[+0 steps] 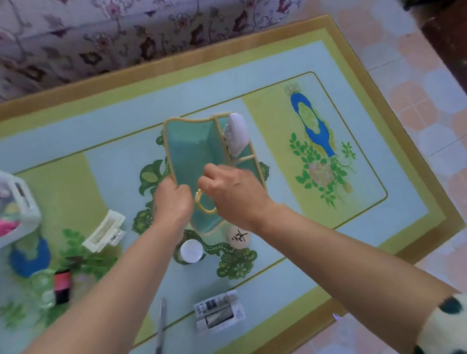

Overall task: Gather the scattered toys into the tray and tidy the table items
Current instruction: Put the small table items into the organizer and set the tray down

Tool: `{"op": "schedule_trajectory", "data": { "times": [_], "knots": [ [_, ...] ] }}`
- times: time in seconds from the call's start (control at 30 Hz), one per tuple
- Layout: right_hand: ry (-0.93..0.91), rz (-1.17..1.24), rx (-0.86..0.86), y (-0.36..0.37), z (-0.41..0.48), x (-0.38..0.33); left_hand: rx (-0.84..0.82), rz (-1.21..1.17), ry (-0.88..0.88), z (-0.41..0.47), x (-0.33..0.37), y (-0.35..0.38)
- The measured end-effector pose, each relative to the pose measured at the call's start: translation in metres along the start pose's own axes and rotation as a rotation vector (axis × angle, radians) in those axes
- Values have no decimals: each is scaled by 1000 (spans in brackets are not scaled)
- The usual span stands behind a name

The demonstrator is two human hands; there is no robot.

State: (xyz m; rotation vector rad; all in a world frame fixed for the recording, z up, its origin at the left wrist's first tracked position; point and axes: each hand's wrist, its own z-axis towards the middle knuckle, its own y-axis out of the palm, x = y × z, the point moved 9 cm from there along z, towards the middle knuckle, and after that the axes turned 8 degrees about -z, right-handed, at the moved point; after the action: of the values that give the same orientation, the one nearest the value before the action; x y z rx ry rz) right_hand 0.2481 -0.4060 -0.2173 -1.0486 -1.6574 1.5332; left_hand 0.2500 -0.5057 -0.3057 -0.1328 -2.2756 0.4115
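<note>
While both hands work at the near edge of the organiser: right hand [234, 194] closed in a loose fist, grip pinched on a string of pale yellow beads [204, 204] hanging in a loop just below the knuckles, over the large compartment; left hand [173, 200] curled shut on the near-left rim of the teal fabric tray [192, 152], steadying it.

Beads: judged light, limp, slippery, apt to slither or catch on the rim; best pinched at the top of the loop and lowered, not dropped.

Tray: soft-walled, tan-piped, divided; walls bowed, likely to fold under pressure; best held at the piped rim; white ribbed item [236, 133] in the far-right compartment.

Outward on the patterned bench [372, 191]: round wooden piece with a black character [239, 236] just beside the near end of the tray; white-capped jar [191, 251] near it; cream hair claw [104, 230] to the left; clear glass item [40, 286] and dark red-labelled bottle [62, 285] side by side, blurred; pen [160, 334] and printed small box [220, 311] at the near edge; white plastic basket [24, 196] with pink and mixed contents at far left.

Most loose items not yet gathered.
</note>
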Motion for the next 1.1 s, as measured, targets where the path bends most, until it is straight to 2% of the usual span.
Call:
{"op": "schedule_trajectory", "data": {
  "times": [0.17,0.27,0.37,0.5,0.57,0.63,0.73,0.93,1.1],
  "knots": [
    [-212,-158,-143,22,21,-42,43,-70,-69,0,-18,-33],
    [-280,-121,-146,22,21,-55,57,-103,-85,2,-26,-47],
    [-286,-38,-13,3,12,-55,57,-143,-75,1,-32,-56],
    [-117,141,293,-21,-24,-24,91,-152,-82,3,-40,-66],
    [-32,169,325,-15,-44,-7,103,-143,-79,5,-41,-68],
    [43,169,281,3,-59,9,110,-140,-74,7,-40,-68],
    [151,175,119,43,-77,24,110,-145,-70,9,-41,-62],
    [291,109,-352,141,-95,27,95,-189,-83,11,-48,-45],
    [363,54,-390,175,-101,24,86,-162,-102,7,-57,-36]
  ]
}}
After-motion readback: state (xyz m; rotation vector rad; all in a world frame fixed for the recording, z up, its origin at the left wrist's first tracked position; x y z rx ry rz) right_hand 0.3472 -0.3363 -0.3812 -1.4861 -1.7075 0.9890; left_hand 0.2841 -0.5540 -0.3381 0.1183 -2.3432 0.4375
